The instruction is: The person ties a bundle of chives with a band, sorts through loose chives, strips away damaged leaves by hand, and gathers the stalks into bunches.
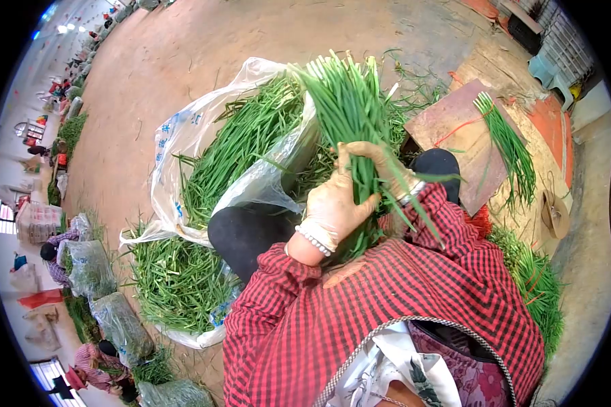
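Observation:
A thick bunch of garlic chives (349, 102) stands nearly upright in front of my chest, pale cut ends up and leaves hanging down. My left hand (336, 207), in a thin pale glove with a beaded bracelet at the wrist, is closed round its lower part. Higher up, my gloved right hand (380, 163) wraps the bunch from the other side. Some of its fingers are hidden behind leaves. Beside my left knee, an open plastic bag (176, 142) holds many loose chives (251, 129).
Right of my knee, a tied bundle of chives (509, 146) and a red tie (458, 129) lie on a board (448, 122). More bundles (540, 292) lie at right. A pile of greens (180, 285) sits at lower left. Other people (64, 254) work among filled bags (91, 268).

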